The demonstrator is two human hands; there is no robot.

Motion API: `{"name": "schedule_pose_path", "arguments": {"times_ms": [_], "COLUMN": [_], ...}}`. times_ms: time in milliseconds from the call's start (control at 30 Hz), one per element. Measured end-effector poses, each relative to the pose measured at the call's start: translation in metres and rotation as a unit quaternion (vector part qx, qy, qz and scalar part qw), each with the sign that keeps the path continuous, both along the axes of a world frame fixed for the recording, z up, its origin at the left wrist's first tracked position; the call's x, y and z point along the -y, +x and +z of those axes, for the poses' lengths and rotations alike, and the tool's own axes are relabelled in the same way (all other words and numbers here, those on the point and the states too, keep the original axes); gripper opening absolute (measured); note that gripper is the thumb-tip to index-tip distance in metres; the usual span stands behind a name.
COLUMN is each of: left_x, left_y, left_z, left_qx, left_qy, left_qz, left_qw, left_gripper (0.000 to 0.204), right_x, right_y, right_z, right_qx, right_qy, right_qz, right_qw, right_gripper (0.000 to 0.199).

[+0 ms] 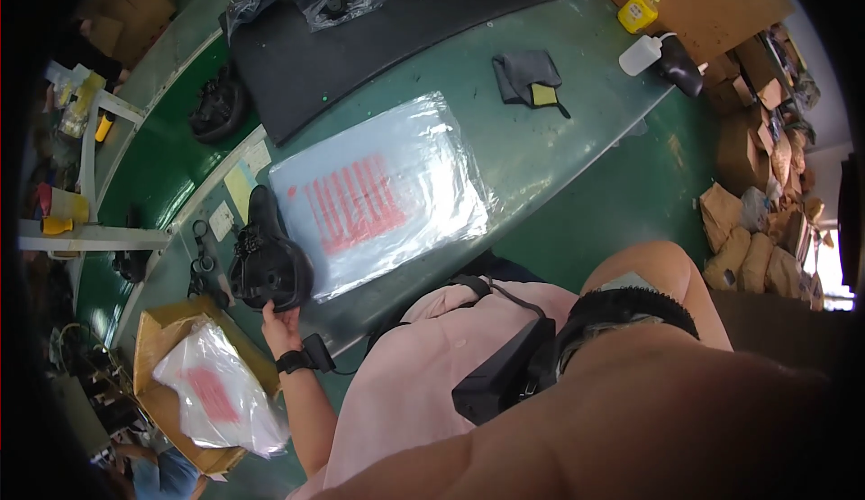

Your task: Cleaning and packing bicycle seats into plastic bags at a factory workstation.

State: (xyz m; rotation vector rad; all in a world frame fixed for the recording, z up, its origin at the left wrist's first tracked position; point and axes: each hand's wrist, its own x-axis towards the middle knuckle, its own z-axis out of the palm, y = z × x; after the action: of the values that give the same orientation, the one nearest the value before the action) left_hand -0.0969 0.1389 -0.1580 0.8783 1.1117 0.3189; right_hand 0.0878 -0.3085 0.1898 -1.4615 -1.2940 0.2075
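Observation:
A black bicycle saddle [275,270] lies at the left of the green workbench, its narrow nose pointing away from me. My left hand [282,327] grips its wide near end, thumb against the edge and part of the fingers hidden. Directly right of the saddle is a flat stack of clear plastic bags [423,158] with red print. My right arm [559,410] is raised close to the camera across the lower right, and its hand is out of view.
An open cardboard box [149,365] holds more plastic bags at lower left. Beyond the bag stack are a black mat [360,68] and a grey cloth [523,77]. A yellow bottle [638,13] and a white bottle [641,56] are at far right. Another saddle [218,108] sits far left.

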Motion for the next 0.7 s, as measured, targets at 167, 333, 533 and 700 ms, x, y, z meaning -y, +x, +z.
{"name": "schedule_pose_path", "arguments": {"times_ms": [167,333,533,700], "left_x": [0.052,0.127,0.197,0.212], "left_y": [-0.019,-0.008,0.002,-0.002], "left_z": [0.032,0.093,0.112,0.101], "left_qx": [0.078,0.197,0.200,0.202], "left_qy": [0.019,0.037,0.072,0.084], "left_qz": [0.067,0.080,0.076,0.007], "left_qw": [0.994,0.976,0.974,0.976], "left_gripper": [0.039,0.043,0.042,0.040], "right_x": [0.005,0.064,0.067,0.083], "right_y": [0.044,0.078,0.102,0.113], "right_z": [-0.010,-0.017,-0.023,-0.026], "right_qx": [0.011,0.012,0.005,0.004], "right_qy": [0.033,0.053,0.056,0.045], "right_qz": [0.029,0.052,0.087,0.097], "right_qw": [0.999,0.997,0.995,0.994], "right_gripper": [0.029,0.029,0.029,0.029]}}
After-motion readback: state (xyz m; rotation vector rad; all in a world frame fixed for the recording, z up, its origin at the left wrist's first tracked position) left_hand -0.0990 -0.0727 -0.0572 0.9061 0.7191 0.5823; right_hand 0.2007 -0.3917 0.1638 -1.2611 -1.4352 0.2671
